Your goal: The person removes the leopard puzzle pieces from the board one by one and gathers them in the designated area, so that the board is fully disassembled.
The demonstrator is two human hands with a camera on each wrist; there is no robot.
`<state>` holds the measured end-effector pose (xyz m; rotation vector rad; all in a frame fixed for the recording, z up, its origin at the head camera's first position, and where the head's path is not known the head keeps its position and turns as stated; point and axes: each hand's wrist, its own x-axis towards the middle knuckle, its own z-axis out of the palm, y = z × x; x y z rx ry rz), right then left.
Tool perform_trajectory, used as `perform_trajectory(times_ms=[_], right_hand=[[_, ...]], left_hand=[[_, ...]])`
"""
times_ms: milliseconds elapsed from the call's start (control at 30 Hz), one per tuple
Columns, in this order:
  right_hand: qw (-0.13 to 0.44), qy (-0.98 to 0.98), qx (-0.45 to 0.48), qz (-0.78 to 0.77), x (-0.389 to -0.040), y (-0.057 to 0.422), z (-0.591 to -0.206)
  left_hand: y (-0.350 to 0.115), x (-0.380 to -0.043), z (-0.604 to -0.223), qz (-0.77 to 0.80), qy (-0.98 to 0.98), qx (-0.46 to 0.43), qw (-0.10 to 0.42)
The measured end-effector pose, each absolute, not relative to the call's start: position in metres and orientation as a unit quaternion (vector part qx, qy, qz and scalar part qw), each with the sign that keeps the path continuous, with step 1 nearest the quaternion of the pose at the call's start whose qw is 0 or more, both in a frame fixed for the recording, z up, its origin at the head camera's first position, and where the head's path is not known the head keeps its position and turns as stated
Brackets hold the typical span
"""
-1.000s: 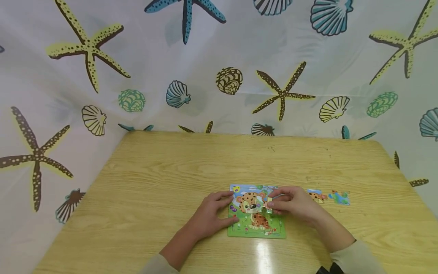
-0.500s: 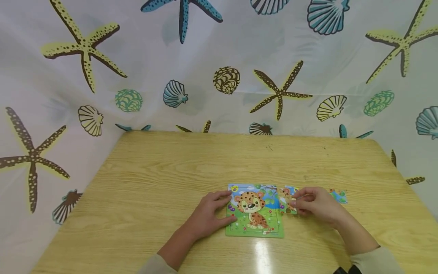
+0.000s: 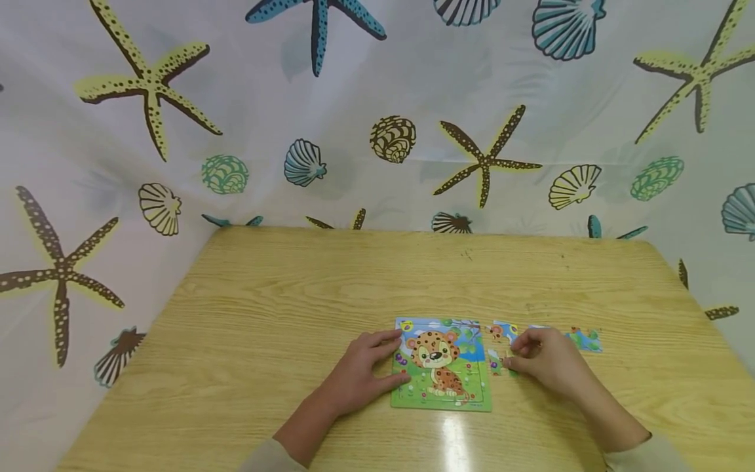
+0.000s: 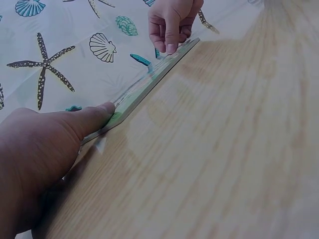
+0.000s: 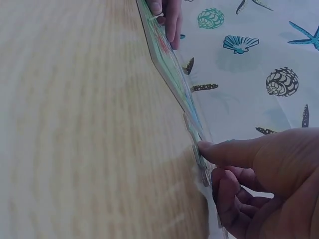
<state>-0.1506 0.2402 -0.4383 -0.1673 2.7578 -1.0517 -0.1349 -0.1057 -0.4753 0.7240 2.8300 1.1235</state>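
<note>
A square leopard jigsaw puzzle (image 3: 439,364) lies on the table, a green lawn and blue sky around the spotted cub. My left hand (image 3: 366,370) rests along its left edge, fingers and thumb extended and spread apart. In the left wrist view the thumb (image 4: 94,119) presses the board's near corner. Just right of the board, my right hand (image 3: 551,364) pinches a small puzzle piece (image 3: 497,364) low at the table. The right wrist view has the thumb (image 5: 224,152) on the piece and the other fingers curled by its edge.
Another puzzle piece (image 3: 504,330) lies just beyond the pinched one. Farther right are a blue-topped piece (image 3: 538,327), partly behind the right hand, and a blue-green piece (image 3: 585,339). A white cloth (image 3: 354,183) with starfish and shells hangs behind the wooden table (image 3: 295,282).
My right hand has moved right from above the puzzle with its piece, then a little toward me beside the board. The left hand has stayed at the left edge.
</note>
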Motion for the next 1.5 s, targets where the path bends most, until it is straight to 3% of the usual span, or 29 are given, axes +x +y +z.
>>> perform_trajectory(times_ms=[200,533,767,1167,1500], right_hand=[[0.094,0.913,-0.066,-0.390,-0.151,0.245,-0.443],[0.175,0.842,-0.050,-0.508,-0.155,0.239,-0.434],[0.212,0.812,-0.095,-0.536,-0.160,0.214,-0.428],[0.244,0.799,-0.133,-0.533,-0.167,0.168,-0.435],[0.235,0.831,-0.114,-0.491,-0.169,0.151,-0.437]], left_hand=[[-0.105,-0.135,-0.476,0.363,0.903,0.229,0.004],[-0.104,-0.136,-0.475,0.360,0.903,0.234,0.001],[-0.104,-0.135,-0.473,0.361,0.902,0.236,0.000],[-0.104,-0.135,-0.474,0.364,0.901,0.234,0.009],[-0.107,-0.136,-0.475,0.354,0.903,0.242,0.001]])
